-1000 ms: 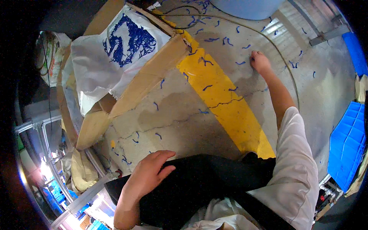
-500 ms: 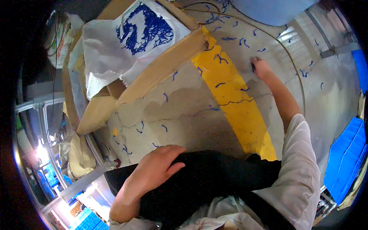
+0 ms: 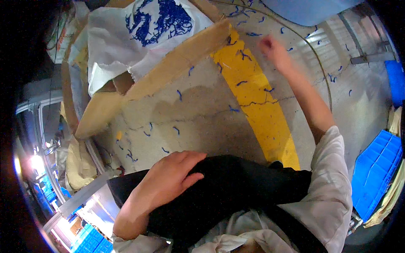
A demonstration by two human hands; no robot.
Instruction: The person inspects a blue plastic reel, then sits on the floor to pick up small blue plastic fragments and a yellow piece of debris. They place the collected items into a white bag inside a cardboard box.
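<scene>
My right hand (image 3: 273, 51) is stretched out over the floor, just right of the yellow stripe. It is smeared by motion; its fingers look curled in, and what they hold, if anything, I cannot make out. Short blue strips (image 3: 253, 34) lie on the concrete around it. My left hand (image 3: 175, 170) rests on the black apron (image 3: 228, 181) over my lap, fingers loosely stretched, thumb apart, nothing in it. To the left stands an open cardboard box (image 3: 177, 59), lined with a white bag (image 3: 109, 50) that has a heap of blue strips (image 3: 160, 23) on it.
A yellow stripe (image 3: 263, 122) runs along the cracked floor. A cable (image 3: 314, 52) curves across the right side, below a large pale blue rounded thing (image 3: 310, 8). Blue plastic panels (image 3: 375, 170) stand at the far right. A metal frame (image 3: 84, 196) is at the lower left.
My right hand has moved up and to the left over the floor, toward the box side. The whole view has shifted slightly. My left hand stays on the apron.
</scene>
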